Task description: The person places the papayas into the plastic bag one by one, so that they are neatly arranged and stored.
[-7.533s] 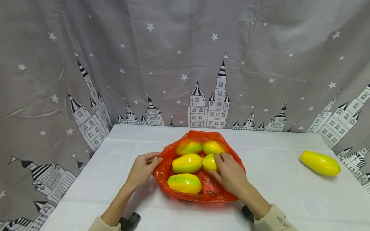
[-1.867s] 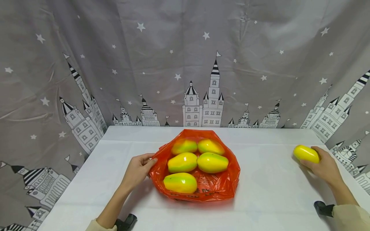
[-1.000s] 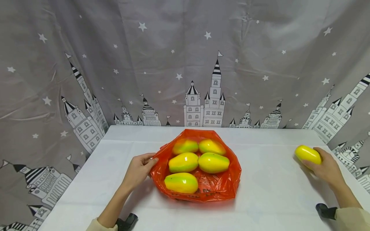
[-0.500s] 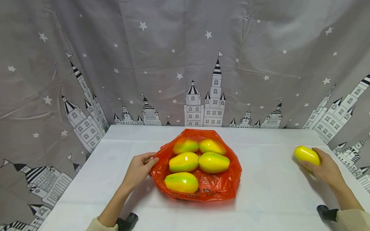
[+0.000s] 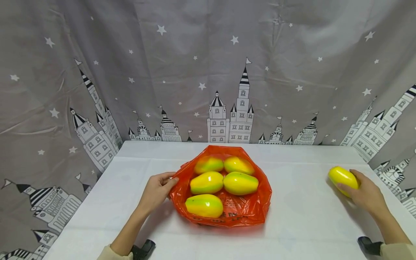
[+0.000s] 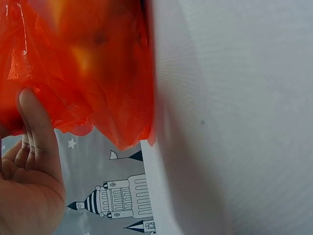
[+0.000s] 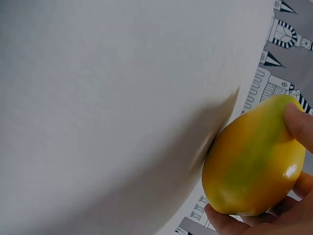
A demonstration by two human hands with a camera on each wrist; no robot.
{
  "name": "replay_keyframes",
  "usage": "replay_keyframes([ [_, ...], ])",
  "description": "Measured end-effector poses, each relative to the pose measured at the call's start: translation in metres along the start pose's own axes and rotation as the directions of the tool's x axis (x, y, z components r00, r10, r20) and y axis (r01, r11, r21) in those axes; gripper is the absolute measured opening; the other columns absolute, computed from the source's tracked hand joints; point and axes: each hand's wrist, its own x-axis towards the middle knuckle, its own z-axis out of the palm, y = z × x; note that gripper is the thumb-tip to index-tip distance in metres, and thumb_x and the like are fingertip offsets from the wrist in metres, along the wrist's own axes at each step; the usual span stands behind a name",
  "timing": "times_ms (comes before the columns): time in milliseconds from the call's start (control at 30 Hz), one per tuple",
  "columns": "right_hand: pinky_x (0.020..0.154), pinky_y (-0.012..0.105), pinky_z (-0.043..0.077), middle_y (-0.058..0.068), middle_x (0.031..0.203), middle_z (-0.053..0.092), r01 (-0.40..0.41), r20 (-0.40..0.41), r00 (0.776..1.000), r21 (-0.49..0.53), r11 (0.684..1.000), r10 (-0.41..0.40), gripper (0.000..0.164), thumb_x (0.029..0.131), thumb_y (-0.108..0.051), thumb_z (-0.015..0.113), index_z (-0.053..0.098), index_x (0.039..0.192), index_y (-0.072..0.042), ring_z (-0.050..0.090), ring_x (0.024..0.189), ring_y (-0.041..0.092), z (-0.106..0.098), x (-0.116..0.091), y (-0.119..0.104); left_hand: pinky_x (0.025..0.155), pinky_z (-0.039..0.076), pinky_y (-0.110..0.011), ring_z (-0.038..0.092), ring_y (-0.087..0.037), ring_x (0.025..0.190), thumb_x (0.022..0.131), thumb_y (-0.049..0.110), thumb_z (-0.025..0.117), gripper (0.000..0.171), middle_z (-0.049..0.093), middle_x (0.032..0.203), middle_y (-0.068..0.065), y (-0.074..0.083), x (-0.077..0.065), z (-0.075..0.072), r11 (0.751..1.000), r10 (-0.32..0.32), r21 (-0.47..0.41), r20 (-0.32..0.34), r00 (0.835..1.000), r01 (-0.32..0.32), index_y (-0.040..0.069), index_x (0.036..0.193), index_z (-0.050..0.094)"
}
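An open red plastic bag [image 5: 247, 211] lies mid-table with several glossy yellow-green papayas [image 5: 240, 183] inside. At its left edge my left hand [image 5: 156, 191] pinches the rim between thumb and fingers. The left wrist view shows the thumb [image 6: 36, 115] against the red film, other fingers partly behind it. Far to the right, my right hand [image 5: 367, 191] holds a single papaya [image 5: 342, 180] outside the bag. Up close in the right wrist view, thumb and fingers clasp that papaya [image 7: 254, 161] from both sides. Whether it touches the table is hard to tell.
A white-covered table [image 5: 299, 216] stretches between the bag and the right hand. Behind it hangs a grey curtain [image 5: 182, 72] printed with castles and stars. Each wrist carries a black strap-on device, such as the one at the left wrist [image 5: 144, 249].
My right hand left the papaya in the bag, moved right and took hold of the lone papaya. Lately it shifted that papaya slightly nearer. The left hand kept its grip on the rim.
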Motion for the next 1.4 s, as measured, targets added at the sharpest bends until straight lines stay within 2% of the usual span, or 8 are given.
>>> replay_keyframes([
  [200, 0.083, 0.07, 0.035, 0.047, 0.129, 0.036, 0.051, -0.038, 0.998, 0.004, 0.999, -0.051, 0.078, 0.098, -0.037, 0.059, 0.026, 0.143, 0.016, 0.041, 0.106, 0.059, 0.001, -0.007, -0.006, 0.054, 0.054, -0.026, 0.06, -0.023, 0.054, 0.099, 0.011, 0.058, 0.028, 0.068, 0.075, -0.009, -0.001, 0.0, 0.0, 1.0, -0.001, 0.002, -0.001, 1.0, 0.001, -0.006, 0.12, 0.065],
  [467, 0.078, 0.065, 0.037, 0.044, 0.127, 0.043, 0.112, -0.092, 0.99, 0.005, 0.994, -0.111, 0.073, 0.096, -0.039, 0.061, 0.037, 0.141, 0.013, 0.047, 0.101, 0.056, 0.0, -0.016, -0.025, 0.055, 0.054, -0.027, 0.061, -0.024, 0.055, 0.099, 0.01, 0.058, 0.028, 0.069, 0.076, -0.01, 0.0, 0.0, 0.0, 1.0, -0.006, 0.001, -0.005, 1.0, 0.006, -0.006, 0.121, 0.065],
  [700, 0.075, 0.063, 0.039, 0.04, 0.124, 0.05, 0.16, -0.098, 0.982, -0.017, 0.987, -0.161, 0.069, 0.094, -0.038, 0.065, 0.044, 0.137, 0.011, 0.051, 0.097, 0.052, 0.001, -0.032, -0.034, 0.056, 0.054, -0.027, 0.062, -0.024, 0.056, 0.099, 0.012, 0.058, 0.029, 0.07, 0.079, -0.01, 0.001, 0.0, 0.001, 1.0, -0.006, -0.01, 0.011, 1.0, 0.006, -0.006, 0.122, 0.064],
  [1000, 0.067, 0.056, 0.041, 0.036, 0.117, 0.056, 0.202, -0.101, 0.974, -0.032, 0.979, -0.204, 0.065, 0.091, -0.036, 0.069, 0.048, 0.136, 0.007, 0.055, 0.087, 0.043, -0.003, -0.047, -0.04, 0.055, 0.054, -0.027, 0.061, -0.023, 0.055, 0.099, 0.01, 0.058, 0.028, 0.07, 0.078, -0.01, 0.002, -0.001, 0.0, 1.0, -0.008, -0.003, -0.001, 1.0, 0.008, -0.006, 0.121, 0.065],
  [1167, 0.062, 0.044, 0.041, 0.029, 0.109, 0.062, 0.237, -0.101, 0.966, -0.03, 0.971, -0.239, 0.062, 0.089, -0.034, 0.073, 0.052, 0.134, 0.004, 0.054, 0.082, 0.034, -0.001, -0.055, -0.046, 0.054, 0.054, -0.026, 0.061, -0.024, 0.054, 0.098, 0.009, 0.058, 0.028, 0.069, 0.076, -0.01, 0.002, -0.002, 0.0, 1.0, -0.012, -0.002, -0.005, 1.0, 0.012, -0.006, 0.121, 0.065],
  [1400, 0.065, 0.028, 0.04, 0.021, 0.114, 0.064, 0.299, -0.103, 0.949, -0.004, 0.954, -0.298, 0.063, 0.084, -0.03, 0.079, 0.055, 0.134, 0.0, 0.051, 0.083, 0.013, 0.006, -0.063, -0.052, 0.052, 0.052, -0.027, 0.059, -0.02, 0.053, 0.099, 0.011, 0.059, 0.03, 0.069, 0.077, -0.01, 0.003, -0.001, 0.0, 1.0, -0.004, -0.012, 0.001, 1.0, 0.004, -0.007, 0.122, 0.064],
])
